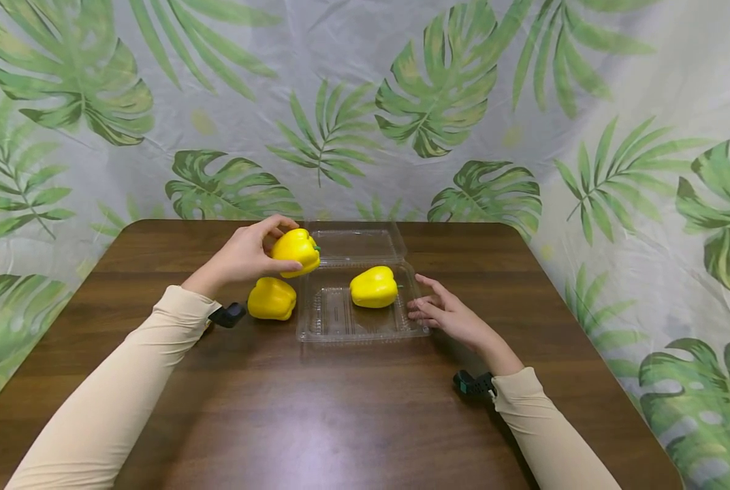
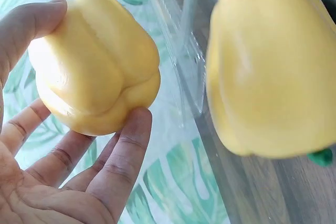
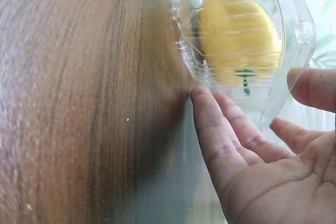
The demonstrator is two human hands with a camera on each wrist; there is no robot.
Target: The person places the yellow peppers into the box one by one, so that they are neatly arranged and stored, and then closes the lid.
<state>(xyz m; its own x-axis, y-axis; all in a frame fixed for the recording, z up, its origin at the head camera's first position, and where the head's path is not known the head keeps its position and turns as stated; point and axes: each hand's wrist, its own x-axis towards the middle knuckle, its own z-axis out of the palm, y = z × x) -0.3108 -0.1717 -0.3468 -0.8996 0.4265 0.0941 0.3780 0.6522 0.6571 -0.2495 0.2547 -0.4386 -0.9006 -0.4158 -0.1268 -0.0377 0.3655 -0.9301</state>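
Note:
My left hand (image 1: pixel 248 253) grips a yellow bell pepper (image 1: pixel 295 253) between thumb and fingers, raised over the left edge of a clear plastic clamshell container (image 1: pixel 325 328). In the left wrist view, the thumb presses one side of this pepper and fingertips support the other. A second yellow bell pepper (image 1: pixel 374 287) lies in the right half of the container's base. The third pepper (image 1: pixel 272 299) rests on the table, left of the container and below my left hand. My right hand (image 3: pixel 278 166), fingers loosely extended and thumb apart, is right at the container's right wall.
The container's clear lid (image 1: pixel 355 243) lies folded back behind its base, toward the far table edge. Beneath everything is a dark brown wooden table (image 1: pixel 316 408). A leaf-patterned curtain (image 1: pixel 340 102) hangs behind it. Each wrist carries a small black camera (image 1: pixel 472 383).

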